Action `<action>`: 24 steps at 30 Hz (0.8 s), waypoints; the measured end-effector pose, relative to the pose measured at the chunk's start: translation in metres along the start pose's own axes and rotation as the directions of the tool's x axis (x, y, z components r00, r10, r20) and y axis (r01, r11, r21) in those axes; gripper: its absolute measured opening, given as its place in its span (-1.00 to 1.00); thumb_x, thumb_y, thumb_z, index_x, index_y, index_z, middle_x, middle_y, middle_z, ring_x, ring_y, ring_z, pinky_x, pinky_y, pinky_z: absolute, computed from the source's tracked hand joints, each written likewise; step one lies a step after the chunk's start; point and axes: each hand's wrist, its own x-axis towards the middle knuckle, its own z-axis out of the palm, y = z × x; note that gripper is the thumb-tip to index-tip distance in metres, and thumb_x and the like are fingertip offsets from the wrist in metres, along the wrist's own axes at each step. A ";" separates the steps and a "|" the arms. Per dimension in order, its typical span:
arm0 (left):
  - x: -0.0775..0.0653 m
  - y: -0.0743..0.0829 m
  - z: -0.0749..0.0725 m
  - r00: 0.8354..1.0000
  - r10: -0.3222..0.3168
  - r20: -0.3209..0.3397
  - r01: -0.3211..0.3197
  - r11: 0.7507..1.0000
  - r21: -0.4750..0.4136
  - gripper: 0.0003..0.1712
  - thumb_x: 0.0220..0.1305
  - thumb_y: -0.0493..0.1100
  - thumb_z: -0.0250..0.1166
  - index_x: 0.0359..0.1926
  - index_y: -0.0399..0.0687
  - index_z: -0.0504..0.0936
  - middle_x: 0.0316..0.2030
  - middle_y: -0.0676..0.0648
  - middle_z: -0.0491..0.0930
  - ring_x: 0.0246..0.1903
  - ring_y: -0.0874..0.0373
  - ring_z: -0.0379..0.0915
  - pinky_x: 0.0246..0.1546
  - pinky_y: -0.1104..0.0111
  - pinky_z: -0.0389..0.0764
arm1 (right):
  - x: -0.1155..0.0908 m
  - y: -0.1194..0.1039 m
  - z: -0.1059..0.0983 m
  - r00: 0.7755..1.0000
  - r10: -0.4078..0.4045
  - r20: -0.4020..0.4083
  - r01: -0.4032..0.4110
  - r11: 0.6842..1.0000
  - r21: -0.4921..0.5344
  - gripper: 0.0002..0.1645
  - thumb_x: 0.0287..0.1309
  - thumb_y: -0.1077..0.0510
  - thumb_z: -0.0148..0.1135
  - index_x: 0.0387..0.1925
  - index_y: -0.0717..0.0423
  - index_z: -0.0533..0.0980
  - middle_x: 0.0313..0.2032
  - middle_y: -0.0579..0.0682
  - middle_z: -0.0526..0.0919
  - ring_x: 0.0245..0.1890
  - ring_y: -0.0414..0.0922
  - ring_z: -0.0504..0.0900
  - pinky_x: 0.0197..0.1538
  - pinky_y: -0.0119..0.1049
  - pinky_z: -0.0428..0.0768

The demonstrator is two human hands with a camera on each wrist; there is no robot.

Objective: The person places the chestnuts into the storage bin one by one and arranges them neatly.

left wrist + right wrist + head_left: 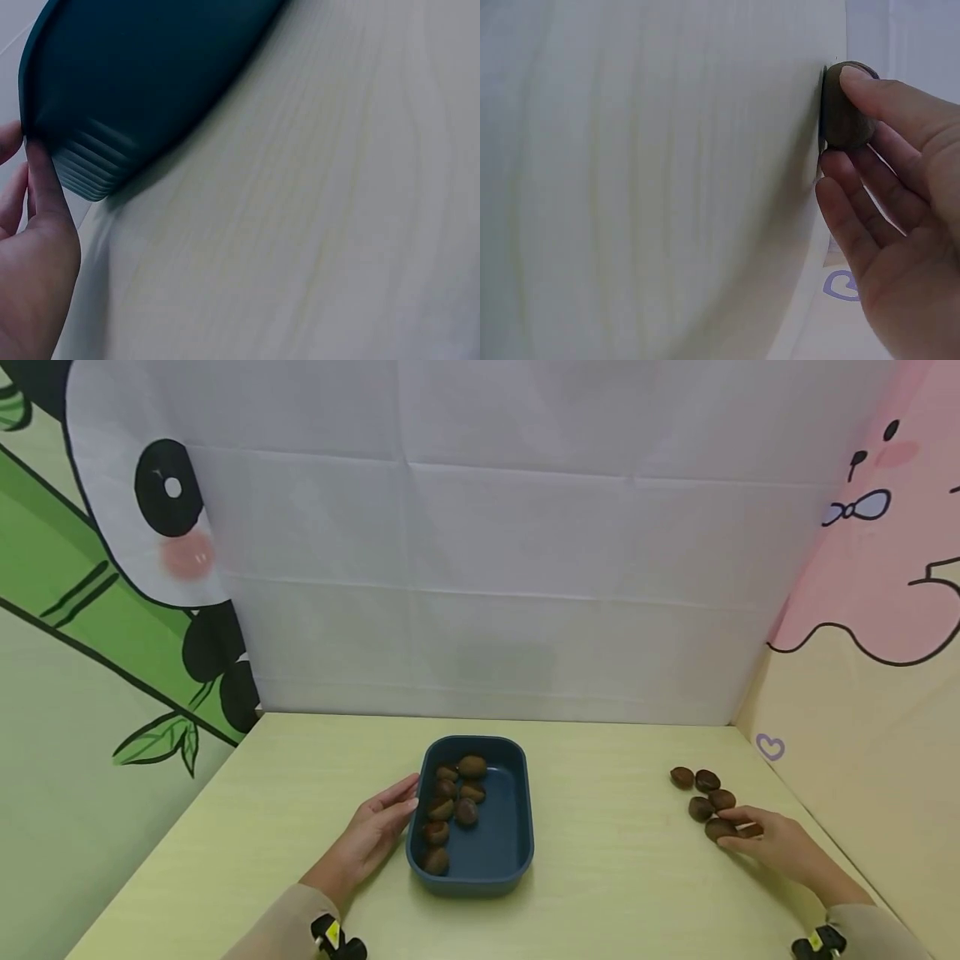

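I have the right grip [783, 847] narrow, thumb and fingers pinching one dark brown chestnut [846, 116] over at the right of the bench [600, 860]. Whether that nut is off the surface, I cannot tell. My right wrist view shows it held near the fingertips, the thumb laid over its upper side and the other fingers below. A brown patch shows between the fingers from above, but I can't make out whether it is a second nut. Four loose chestnuts [701, 809] sit clustered just beyond that grip, close to one another.

My left grip [367, 839] is fairly relaxed, fingers extended and touching the left outer side of the blue tray [498, 827], up near the rim. The tray stands near the middle of the bench, well apart from the loose nuts. In it I count eight chestnuts [441, 809], gathered along the left side and toward the far end, with bare blue floor on the right. From the left wrist I get the tray's dark outer wall and a ribbed patch at one corner.

Both sleeves are beige, each with a black wrist device. Behind the bench hangs a creased white sheet [487, 568], with a panda drawing [168, 485] at its left and a pink figure [892, 568] at its right
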 end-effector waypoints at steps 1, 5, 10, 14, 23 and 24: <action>0.000 0.000 0.000 1.000 0.003 -0.005 -0.003 1.000 0.004 -0.30 0.42 -0.38 0.19 0.49 -0.35 0.17 0.46 -0.28 0.18 0.29 0.22 0.36 0.25 0.42 0.43 | 0.000 0.000 0.000 1.000 -0.001 -0.001 0.001 1.000 -0.003 -0.38 0.16 -0.06 0.45 0.12 0.26 0.58 -0.01 0.27 0.65 -0.17 0.05 0.67 -0.17 -0.07 0.63; 0.000 0.001 0.001 1.000 0.005 -0.011 -0.005 1.000 0.005 -0.31 0.42 -0.38 0.19 0.49 -0.35 0.17 0.46 -0.28 0.19 0.28 0.22 0.37 0.24 0.43 0.43 | 0.001 0.001 0.002 1.000 -0.001 -0.010 0.001 1.000 -0.009 -0.39 0.15 -0.07 0.46 0.12 0.24 0.59 0.01 0.28 0.64 -0.18 0.03 0.67 -0.18 -0.08 0.62; 0.000 0.001 0.001 1.000 -0.010 -0.007 0.010 1.000 -0.009 -0.30 0.42 -0.40 0.17 0.50 -0.34 0.16 0.46 -0.27 0.18 0.31 0.20 0.33 0.27 0.41 0.41 | 0.003 -0.003 0.002 0.999 -0.022 -0.026 0.022 1.000 -0.001 -0.41 0.14 -0.06 0.47 0.10 0.21 0.60 0.00 0.27 0.65 -0.20 0.00 0.66 -0.22 -0.15 0.62; 0.000 0.001 0.001 1.000 -0.012 -0.001 0.012 1.000 -0.009 -0.30 0.42 -0.40 0.17 0.50 -0.33 0.15 0.46 -0.26 0.18 0.32 0.20 0.32 0.28 0.41 0.39 | 0.007 -0.012 -0.001 0.998 -0.059 -0.038 0.060 0.998 0.012 -0.43 0.13 -0.04 0.48 0.10 0.19 0.61 -0.05 0.17 0.68 -0.21 -0.04 0.67 -0.26 -0.26 0.61; 0.001 0.001 0.001 1.000 -0.009 0.004 0.009 1.000 0.000 -0.29 0.42 -0.39 0.19 0.50 -0.34 0.15 0.46 -0.26 0.19 0.33 0.18 0.31 0.27 0.42 0.41 | 0.020 -0.044 -0.005 0.984 -0.173 -0.039 0.174 0.985 0.021 -0.47 0.17 -0.05 0.45 0.10 0.13 0.62 -0.14 -0.06 0.68 -0.17 -0.12 0.64 -0.19 -0.31 0.64; 0.001 0.000 0.001 1.000 -0.009 0.002 0.009 1.000 -0.001 -0.29 0.42 -0.39 0.19 0.50 -0.33 0.15 0.46 -0.26 0.19 0.34 0.17 0.30 0.26 0.42 0.41 | 0.022 -0.048 -0.004 0.982 -0.187 -0.033 0.188 0.981 0.040 -0.47 0.18 -0.04 0.45 0.10 0.14 0.61 -0.12 -0.03 0.68 -0.16 -0.11 0.65 -0.18 -0.31 0.64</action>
